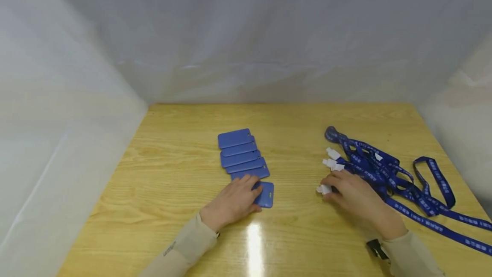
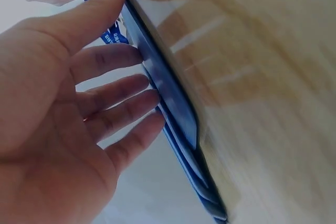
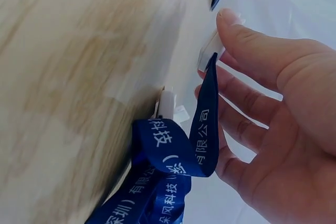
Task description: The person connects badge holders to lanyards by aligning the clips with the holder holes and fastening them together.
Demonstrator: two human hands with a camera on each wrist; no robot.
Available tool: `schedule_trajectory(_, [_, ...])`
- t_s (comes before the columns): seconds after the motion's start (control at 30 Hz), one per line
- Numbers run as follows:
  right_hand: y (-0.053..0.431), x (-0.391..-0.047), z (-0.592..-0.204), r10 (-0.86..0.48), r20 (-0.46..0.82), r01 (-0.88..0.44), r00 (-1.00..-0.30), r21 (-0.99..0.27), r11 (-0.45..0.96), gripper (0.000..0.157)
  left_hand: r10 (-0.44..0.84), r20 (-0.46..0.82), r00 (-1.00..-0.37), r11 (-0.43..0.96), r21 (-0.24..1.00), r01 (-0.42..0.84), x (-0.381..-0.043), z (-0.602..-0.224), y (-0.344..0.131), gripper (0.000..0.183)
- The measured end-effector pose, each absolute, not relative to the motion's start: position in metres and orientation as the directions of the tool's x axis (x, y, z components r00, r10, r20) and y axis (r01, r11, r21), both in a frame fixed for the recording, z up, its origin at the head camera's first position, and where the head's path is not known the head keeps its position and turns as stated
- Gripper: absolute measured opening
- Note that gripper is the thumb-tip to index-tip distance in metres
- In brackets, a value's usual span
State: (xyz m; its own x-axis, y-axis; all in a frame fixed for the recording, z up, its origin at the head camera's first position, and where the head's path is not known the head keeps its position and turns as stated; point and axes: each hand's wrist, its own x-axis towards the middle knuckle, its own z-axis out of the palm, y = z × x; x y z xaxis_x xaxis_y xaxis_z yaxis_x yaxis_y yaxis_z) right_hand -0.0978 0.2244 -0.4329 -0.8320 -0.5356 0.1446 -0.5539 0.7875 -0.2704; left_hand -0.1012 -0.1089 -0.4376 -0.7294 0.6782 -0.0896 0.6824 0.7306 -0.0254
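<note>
- My left hand is relaxed, fingers nearly straight and not wrapped round anything, the tips meeting the edge of a blue card holder.
- That card holder lies flat near the middle of the table from side to side, well short of the far edge, its small slot towards the right edge; my fingers cover its left part.
- My right hand pinches a white clip between thumb and fingers, on the right half of the table.
- From this clip a blue lanyard strap with white lettering hangs in a bend beside my palm, as the right wrist view shows.
- Just beyond my left hand, more blue card holders overlap like stairs, rising towards the far edge; my fingers hide part of the nearest, so I cannot tell whether it touches the single one.
- Just beyond my right hand lie other white clips, pointing towards the left edge.
- Behind them the heap of lanyards tangles across the right half, with one loop near the right edge.
- My sleeves are light; a black buckle sits at my right wrist.
- Pale sheeting hangs past the far edge.
</note>
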Motion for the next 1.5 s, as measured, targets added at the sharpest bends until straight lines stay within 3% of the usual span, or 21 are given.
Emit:
schedule_trajectory(0.23, [0.216, -0.094, -0.427, -0.53, 0.147, -0.548, -0.835, -0.313, 0.776, 0.03, 0.677, -0.108, -0.728, 0.733, 0.018, 0.68, -0.104, -0.44, -0.107, 0.06])
schedule_trajectory(0.57, [0.202, -0.09, -0.418, -0.523, 0.132, -0.531, -0.842, -0.375, 0.76, 0.031, 0.669, -0.012, -0.743, 0.738, 0.135, 0.661, -0.107, -0.441, -0.108, 0.081])
schedule_trajectory(0.83, [0.193, -0.087, -0.411, -0.533, 0.2, -0.567, -0.822, -0.359, 0.741, 0.033, 0.636, -0.042, -0.77, 0.749, 0.272, 0.604, -0.103, -0.442, -0.109, 0.068])
schedule_trajectory(1.07, [0.189, -0.086, -0.41, -0.557, 0.265, -0.616, -0.787, -0.333, 0.714, 0.033, 0.646, -0.096, -0.758, 0.76, 0.174, 0.626, -0.1, -0.433, -0.106, 0.082])
schedule_trajectory(1.2, [0.187, -0.086, -0.41, -0.567, 0.328, -0.654, -0.756, -0.335, 0.678, 0.03, 0.656, -0.04, -0.754, 0.753, 0.11, 0.649, -0.101, -0.417, -0.103, 0.091])
schedule_trajectory(1.5, [0.18, -0.086, -0.411, -0.55, 0.46, -0.711, -0.697, -0.339, 0.617, 0.034, 0.634, 0.146, -0.759, 0.724, 0.233, 0.649, -0.102, -0.39, -0.092, 0.082])
